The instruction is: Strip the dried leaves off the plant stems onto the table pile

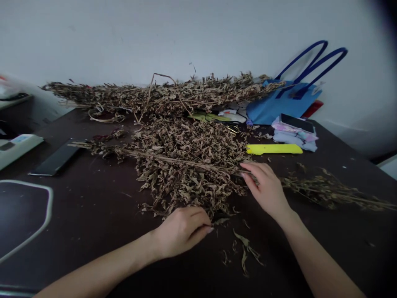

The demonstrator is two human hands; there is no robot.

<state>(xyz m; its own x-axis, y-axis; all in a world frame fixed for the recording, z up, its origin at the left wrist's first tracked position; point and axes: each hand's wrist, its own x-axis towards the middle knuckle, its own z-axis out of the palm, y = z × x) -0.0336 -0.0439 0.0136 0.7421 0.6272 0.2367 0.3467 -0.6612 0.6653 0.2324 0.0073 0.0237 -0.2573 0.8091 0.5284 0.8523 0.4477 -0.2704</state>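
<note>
A heap of dried, curled leaves [186,182] lies mid-table, with long dried plant stems [173,160] laid across its top. At the heap's right edge, my right hand [265,186] is closed, thumb and fingers pinching the end of a dried stem. My left hand [184,229] rests low at the heap's front edge, its fingertips pressed together; what they hold, if anything, is hidden. Just beyond those fingertips lies a greenish leaf [221,221]. A small dried sprig [246,248] and leaf scraps sit on the dark table [118,223] between my forearms.
Against the wall lies a long bundle of dried plants [124,97], beside a blue bag [279,105]. A yellow-green strip [274,149], a phone on folded cloth [296,123] and stripped-looking stalks [335,192] are on the right. Another phone [56,159] and a white device [18,148] sit left.
</note>
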